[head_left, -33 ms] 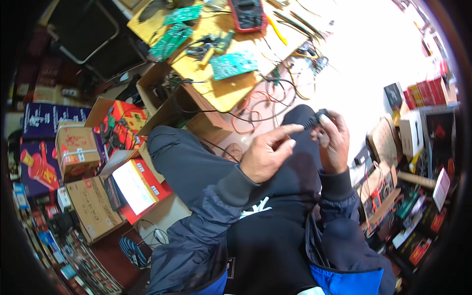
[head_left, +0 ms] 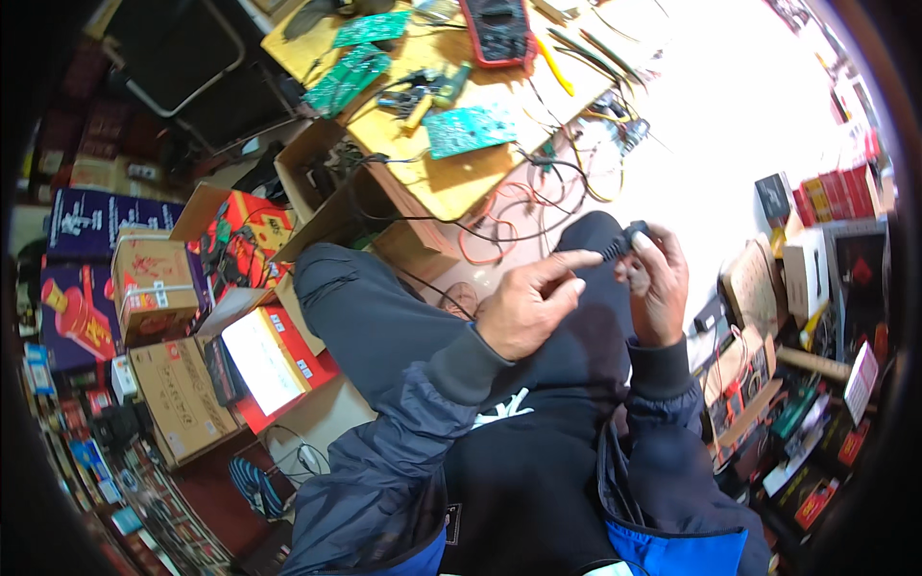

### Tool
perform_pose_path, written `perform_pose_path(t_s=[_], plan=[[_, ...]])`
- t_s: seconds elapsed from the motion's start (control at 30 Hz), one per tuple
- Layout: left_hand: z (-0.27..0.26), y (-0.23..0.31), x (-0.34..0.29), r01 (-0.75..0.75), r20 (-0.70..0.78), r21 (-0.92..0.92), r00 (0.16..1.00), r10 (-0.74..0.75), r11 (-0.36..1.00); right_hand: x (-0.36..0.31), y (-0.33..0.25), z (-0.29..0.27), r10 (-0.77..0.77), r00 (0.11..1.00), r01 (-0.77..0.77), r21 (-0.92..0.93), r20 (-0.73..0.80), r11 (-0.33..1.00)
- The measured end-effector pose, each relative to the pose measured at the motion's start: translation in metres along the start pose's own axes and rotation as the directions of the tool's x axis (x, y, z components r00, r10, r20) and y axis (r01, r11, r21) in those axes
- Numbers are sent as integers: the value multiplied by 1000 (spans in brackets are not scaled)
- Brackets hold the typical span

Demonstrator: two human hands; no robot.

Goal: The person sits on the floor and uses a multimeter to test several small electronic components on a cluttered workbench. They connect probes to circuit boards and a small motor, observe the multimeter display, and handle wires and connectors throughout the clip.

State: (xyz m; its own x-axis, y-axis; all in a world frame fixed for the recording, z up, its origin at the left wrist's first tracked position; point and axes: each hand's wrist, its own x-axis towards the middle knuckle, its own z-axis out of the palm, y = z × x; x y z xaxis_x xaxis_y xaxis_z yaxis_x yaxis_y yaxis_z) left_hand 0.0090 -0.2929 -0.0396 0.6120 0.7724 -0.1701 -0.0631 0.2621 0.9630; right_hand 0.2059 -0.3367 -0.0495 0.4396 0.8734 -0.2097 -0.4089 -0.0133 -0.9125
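My right hand [head_left: 661, 293] is raised above my right knee, its thumb and fingers pinching a small black part with a ribbed neck [head_left: 614, 250]. The part looks like the end of a cable plug, but its exact kind is too small to make out. From the left, my left hand [head_left: 526, 307] reaches toward it with the index finger stretched out. That fingertip is at the ribbed neck. The left thumb stands apart from the index finger, the other fingers are curled, and nothing shows in that hand.
Ahead is a yellow-topped table [head_left: 451, 197] with green circuit boards [head_left: 471, 130], a red-edged multimeter [head_left: 497, 34] and yellow-handled pliers [head_left: 555, 67]. Black and orange cables [head_left: 490, 235] hang by its edge. Cardboard boxes [head_left: 182, 398] stand left; boxes and tools [head_left: 749, 374] crowd the right.
The whole view has shifted slightly, so the table and boxes sit a little further right. Both hands keep almost the same pose around the black ribbed part.
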Motion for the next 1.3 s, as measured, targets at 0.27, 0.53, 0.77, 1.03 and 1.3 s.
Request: perform_pose_path(t_s=[0.27,0.53,0.77,1.03,1.3], plan=[[-9,-1,-2,25,66,-29,998,-23,999,1,-2,0,25,999,-26,27,38,999],[-18,-6,-10,-41,-8,-13,999,41,999,2,-4,12,25,995,-18,-70,98,997],[-30,-6,-14,-87,23,19,996,87,996,3,-8,20,90,985,-71,-128,149,989],[-36,0,-23,-23,-96,-137,995,10,990,-4,-9,45,75,984,-52,-141,163,989],[-55,-4,-29,104,-115,-254,984,-137,962,-5,-2,57,205,955,-182,-120,215,976]])
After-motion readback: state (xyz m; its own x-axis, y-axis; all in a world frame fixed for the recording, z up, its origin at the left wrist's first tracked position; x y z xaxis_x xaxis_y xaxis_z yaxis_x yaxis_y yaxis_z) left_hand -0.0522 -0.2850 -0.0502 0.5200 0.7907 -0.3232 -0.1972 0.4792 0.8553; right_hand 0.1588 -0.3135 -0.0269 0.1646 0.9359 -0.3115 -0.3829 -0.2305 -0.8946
